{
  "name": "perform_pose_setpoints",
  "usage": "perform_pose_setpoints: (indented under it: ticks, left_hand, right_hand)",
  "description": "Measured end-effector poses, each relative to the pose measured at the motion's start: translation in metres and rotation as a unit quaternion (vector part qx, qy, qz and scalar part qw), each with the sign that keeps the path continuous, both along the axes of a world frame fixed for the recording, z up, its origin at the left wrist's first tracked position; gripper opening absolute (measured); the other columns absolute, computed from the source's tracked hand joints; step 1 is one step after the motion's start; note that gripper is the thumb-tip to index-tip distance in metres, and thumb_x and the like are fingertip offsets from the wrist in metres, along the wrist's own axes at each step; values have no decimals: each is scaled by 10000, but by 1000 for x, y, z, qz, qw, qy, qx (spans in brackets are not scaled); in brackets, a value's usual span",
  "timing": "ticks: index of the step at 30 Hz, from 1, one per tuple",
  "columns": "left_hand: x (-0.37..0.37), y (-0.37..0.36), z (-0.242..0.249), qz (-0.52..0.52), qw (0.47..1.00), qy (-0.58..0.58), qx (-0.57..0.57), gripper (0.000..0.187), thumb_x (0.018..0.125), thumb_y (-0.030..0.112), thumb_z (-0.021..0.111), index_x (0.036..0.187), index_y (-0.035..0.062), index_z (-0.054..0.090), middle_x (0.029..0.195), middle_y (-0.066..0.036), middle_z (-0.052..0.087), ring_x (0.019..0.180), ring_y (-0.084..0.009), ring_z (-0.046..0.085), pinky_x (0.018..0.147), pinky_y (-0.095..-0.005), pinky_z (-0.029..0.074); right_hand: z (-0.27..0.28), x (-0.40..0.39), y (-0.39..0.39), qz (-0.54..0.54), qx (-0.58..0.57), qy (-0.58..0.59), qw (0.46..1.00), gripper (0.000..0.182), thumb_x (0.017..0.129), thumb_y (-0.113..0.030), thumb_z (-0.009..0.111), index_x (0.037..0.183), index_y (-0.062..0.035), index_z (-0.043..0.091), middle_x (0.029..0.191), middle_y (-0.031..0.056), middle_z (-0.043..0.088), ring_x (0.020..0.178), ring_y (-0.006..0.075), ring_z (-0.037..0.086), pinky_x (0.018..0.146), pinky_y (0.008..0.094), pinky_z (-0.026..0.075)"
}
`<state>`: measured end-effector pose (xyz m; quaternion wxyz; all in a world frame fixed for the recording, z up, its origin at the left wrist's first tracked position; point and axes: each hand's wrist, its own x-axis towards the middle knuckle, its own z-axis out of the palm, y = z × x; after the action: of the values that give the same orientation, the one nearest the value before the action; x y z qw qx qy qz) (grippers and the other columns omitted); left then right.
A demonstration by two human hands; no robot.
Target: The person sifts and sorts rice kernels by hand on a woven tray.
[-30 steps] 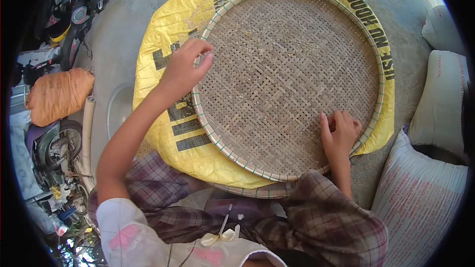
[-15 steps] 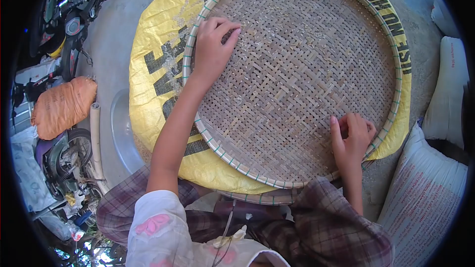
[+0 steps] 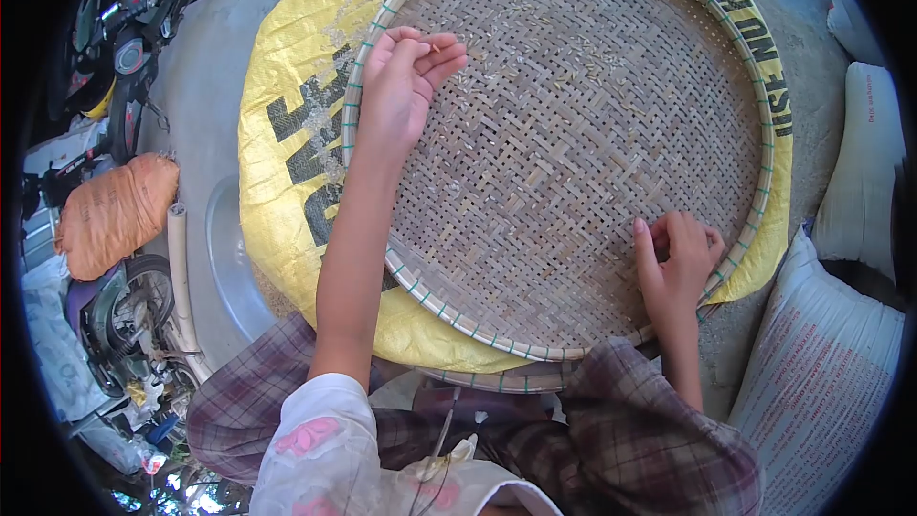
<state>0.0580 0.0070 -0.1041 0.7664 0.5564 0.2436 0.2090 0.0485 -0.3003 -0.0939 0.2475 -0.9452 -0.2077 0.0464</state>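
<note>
One woven tray (image 3: 573, 134) lies on one yellow sack (image 3: 287, 182) (black lettering) on the floor. The left hand (image 3: 401, 91) pinches a small grain over the tray's left side; the right hand (image 3: 680, 263), fingers curled, rests at its near-right rim. Two white sacks (image 3: 821, 382) stand right.

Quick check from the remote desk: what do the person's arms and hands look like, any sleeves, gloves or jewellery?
Both hands are bare: no gloves, rings or watch show on the left hand or the right hand. Both forearms are uncovered. The left upper arm ends in a short white sleeve with pink patterns. The right arm's sleeve is out of view behind the plaid cloth over the knees.
</note>
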Motion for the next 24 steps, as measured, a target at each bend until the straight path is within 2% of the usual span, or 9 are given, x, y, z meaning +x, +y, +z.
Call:
perform_pose_setpoints:
  ticks: [2, 6, 8, 9, 11, 17, 21, 23, 24]
  left_hand:
    - [-4, 9, 3, -52, 963, -48, -260, 62, 837, -19, 463, 863, 35, 481, 660, -32, 486, 578, -104, 472, 507, -223, 390]
    - [-3, 17, 6, -195, 929, -112, -293, 21, 842, 40, 502, 847, 53, 487, 527, 35, 369, 453, -66, 340, 433, -221, 293]
    - [4, -2, 15, -66, 965, 177, 182, 71, 846, 122, 538, 822, 55, 539, 461, 56, 319, 390, -74, 281, 406, -246, 253]
    - [4, -6, 15, -66, 965, 177, 182, 71, 846, 122, 538, 822, 55, 539, 461, 56, 319, 390, -74, 281, 406, -246, 253]
    - [4, -11, 15, -92, 824, 202, 521, 154, 832, 182, 576, 823, 29, 591, 479, -21, 435, 393, -117, 349, 418, -281, 298]
    - [13, -9, -5, -83, 719, 131, 677, 167, 825, 166, 560, 857, 8, 605, 608, -157, 553, 470, -189, 497, 491, -333, 397]
    - [11, -13, 8, -92, 779, 126, 608, 144, 827, 131, 531, 826, -10, 560, 579, -150, 564, 539, -307, 571, 512, -387, 435]
    - [9, -6, 16, -61, 988, 105, 100, 135, 840, 131, 506, 855, 0, 535, 477, -11, 387, 394, -144, 356, 420, -276, 312]
    - [6, 1, 17, -62, 987, 107, 101, 135, 840, 131, 506, 855, 0, 535, 477, -11, 387, 394, -144, 356, 420, -276, 312]
  right_hand:
    - [0, 1, 0, 1, 3, -1, 1000, 254, 794, -243, 617, 667, -79, 471, 641, 30, 436, 649, 194, 450, 803, 353, 281]
    - [1, 0, 0, 2, 6, 0, 1000, 251, 794, -240, 616, 667, -79, 470, 638, 27, 431, 645, 193, 448, 801, 351, 279]
    - [1, 0, 1, 1, 7, -1, 1000, 253, 794, -242, 615, 667, -79, 469, 637, 27, 430, 647, 193, 448, 800, 350, 279]
    - [1, 0, 1, 1, 8, -4, 1000, 256, 795, -244, 614, 666, -78, 467, 636, 28, 429, 648, 193, 448, 800, 350, 279]
    - [0, 0, 1, 1, 7, -3, 1000, 258, 795, -245, 614, 666, -77, 467, 636, 28, 429, 650, 194, 448, 799, 350, 279]
    - [0, 0, 1, -1, 4, -1, 1000, 264, 796, -250, 615, 666, -77, 464, 641, 30, 430, 657, 196, 449, 800, 351, 279]
    - [0, 1, 0, 0, 13, 2, 1000, 265, 797, -250, 615, 663, -80, 461, 641, 29, 428, 658, 196, 450, 803, 351, 278]
    - [0, 1, 0, -4, 9, 4, 1000, 263, 797, -249, 614, 663, -81, 463, 641, 29, 428, 658, 194, 451, 805, 351, 278]
    - [0, 0, 0, -3, 7, 5, 1000, 260, 797, -247, 614, 664, -82, 464, 641, 28, 427, 658, 193, 451, 806, 350, 277]
